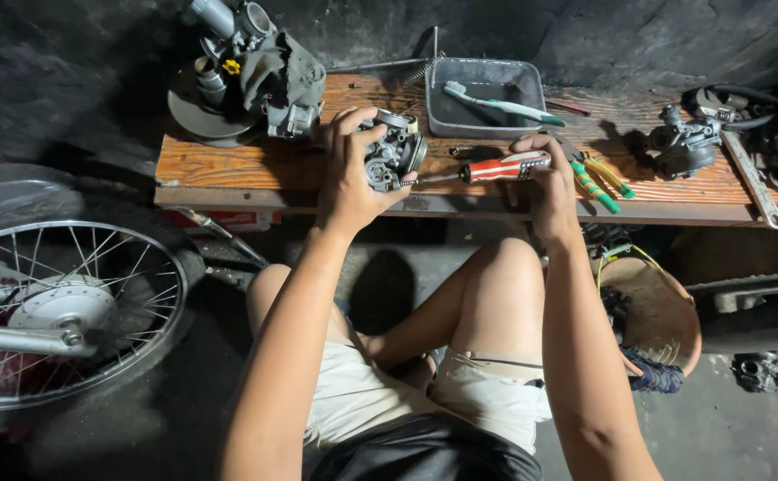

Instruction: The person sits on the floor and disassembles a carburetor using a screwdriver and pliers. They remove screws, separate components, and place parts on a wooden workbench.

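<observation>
- Head view: the left hand (351, 174) is wrapped around a grey metal carburetor (393, 150), its grip pressed onto the body from above and the left, holding it at the front edge of the wooden table (229, 169).
- The right hand (549, 174) has its grip pinched around the red-and-white handle of a screwdriver (496, 167); the shaft points left and its tip meets the carburetor's side.
- Just right of the right hand lie pliers (598, 178) with green and yellow handles.
- Behind the hands sits a grey tray (532, 89) holding a toothbrush (505, 105).
- At the table's left end stands a larger engine part (255, 67) draped with a rag; a second carburetor (687, 142) and a wrench (754, 183) lie at the right end.
- A spoked wheel (59, 312) stands on the floor to the left, a basket (656, 312) to the right of the knees.
</observation>
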